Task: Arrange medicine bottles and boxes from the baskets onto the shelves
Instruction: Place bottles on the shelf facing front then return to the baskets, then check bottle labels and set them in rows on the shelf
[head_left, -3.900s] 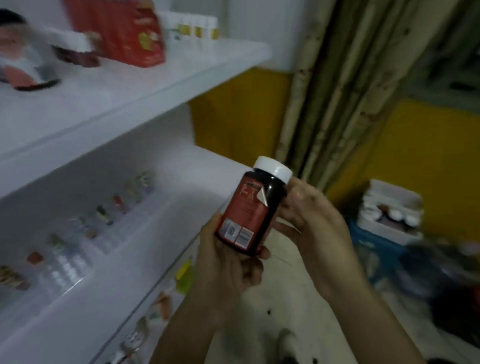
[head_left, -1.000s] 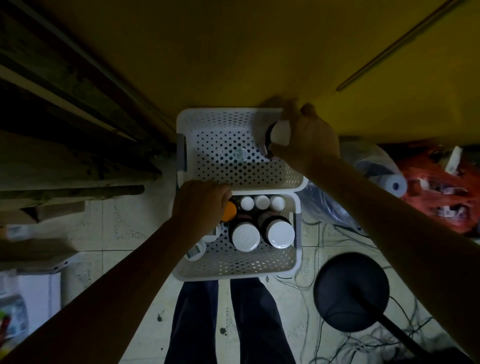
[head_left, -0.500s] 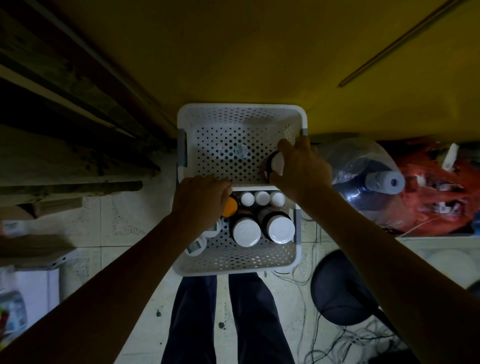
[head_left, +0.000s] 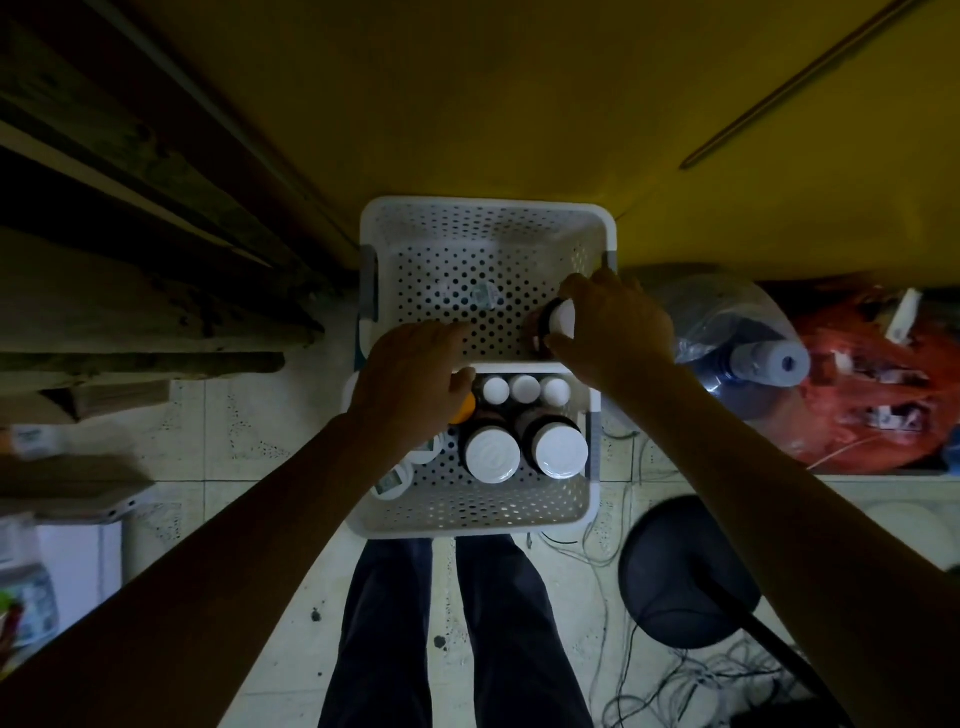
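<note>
Grip, left: the left hand (head_left: 410, 382) is laid knuckles-up over an orange-capped container (head_left: 466, 409); whether it is clasped cannot be told. Grip, right: a dark medicine bottle with a white cap (head_left: 562, 322) is pinched at the cap by the curled right hand (head_left: 615, 327), in the far white perforated plastic basket (head_left: 488, 210), near-right corner. Just nearer than that grip, in the near white perforated basket (head_left: 467, 525): three small white-capped bottles (head_left: 524, 389), two large white-capped jars (head_left: 492, 454). Step judged: pick-up. Next required: a lift clear of the rim, then carriage to the shelves.
</note>
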